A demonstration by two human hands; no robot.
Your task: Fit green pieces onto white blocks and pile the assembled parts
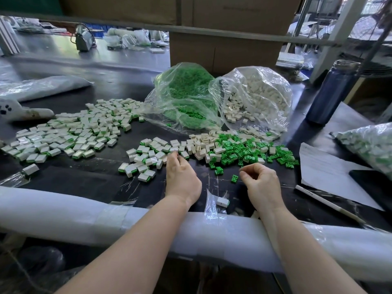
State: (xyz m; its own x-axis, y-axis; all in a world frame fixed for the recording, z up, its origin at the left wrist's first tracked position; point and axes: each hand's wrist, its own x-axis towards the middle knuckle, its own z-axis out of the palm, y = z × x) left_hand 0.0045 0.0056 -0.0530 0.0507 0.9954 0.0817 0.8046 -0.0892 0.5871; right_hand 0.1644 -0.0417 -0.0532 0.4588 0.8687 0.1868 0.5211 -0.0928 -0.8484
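Done so far: a broad spread of assembled parts (pixel 70 132) lies across the left half of the frame, white blocks with a green edge showing; a smaller assembled cluster (pixel 146 160) sits just left of centre, near your left hand. By the look of it, you have fitted a few hundred.
Left to do: the heap of loose white blocks (pixel 201 145) at centre and the loose green pieces (pixel 248 152) spread to its right are not yet joined. Behind them the bag of green pieces (pixel 186 96) and the bag of white blocks (pixel 256 94) are both well filled, so I judge far more remains than is finished.
Left hand: your left hand (pixel 182 175) reaches to the near edge of the small cluster, fingertips curled on a white block (pixel 174 148); whether that block already carries a green piece I cannot tell.
Right hand: your right hand (pixel 259 183) hovers low over the bench (pixel 89 177) at centre right, fingers loosely curled with nothing in them that I can see; a single green piece (pixel 234 178) lies just left of its thumb.
Strays: one assembled part (pixel 222 201) sits alone between your wrists, apart from both piles.
Off to the side: a sealed bag of mixed white and green parts (pixel 369 143) at the right edge, and a dark bottle (pixel 333 92) behind it.
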